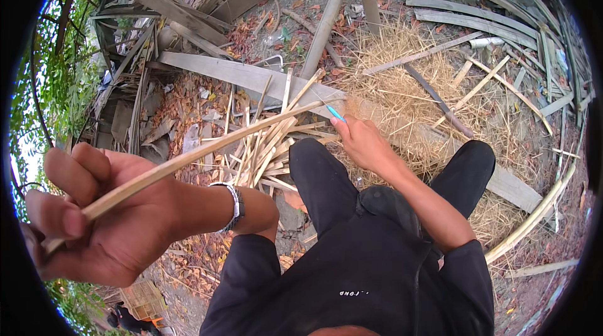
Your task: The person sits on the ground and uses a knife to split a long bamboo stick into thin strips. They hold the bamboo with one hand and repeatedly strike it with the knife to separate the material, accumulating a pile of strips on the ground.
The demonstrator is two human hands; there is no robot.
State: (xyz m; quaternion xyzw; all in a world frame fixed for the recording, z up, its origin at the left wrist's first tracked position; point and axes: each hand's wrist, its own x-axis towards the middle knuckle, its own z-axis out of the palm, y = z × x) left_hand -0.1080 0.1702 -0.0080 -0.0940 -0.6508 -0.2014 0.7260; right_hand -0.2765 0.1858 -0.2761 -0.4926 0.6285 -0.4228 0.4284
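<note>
My left hand (113, 210), raised at the left close to the camera, is closed around one end of a long bamboo strip (207, 149). The strip slants up to the right, and its far end is near my right hand (366, 141). That hand is closed on a slim light-blue-handled knife (336, 113), its thin blade hard to make out beside the strip's tip. Under the strip, left of my knees, lies a loose pile of cut bamboo strips (267, 151). Pale shavings (402, 85) are heaped beyond my right hand.
A wide grey plank (220, 71) runs across the ground in front of me and passes under the shavings. Old boards (169, 9) are stacked at the far left. A dark stick (440, 100) lies on the shavings, and a curved bamboo length (534, 213) is at the right.
</note>
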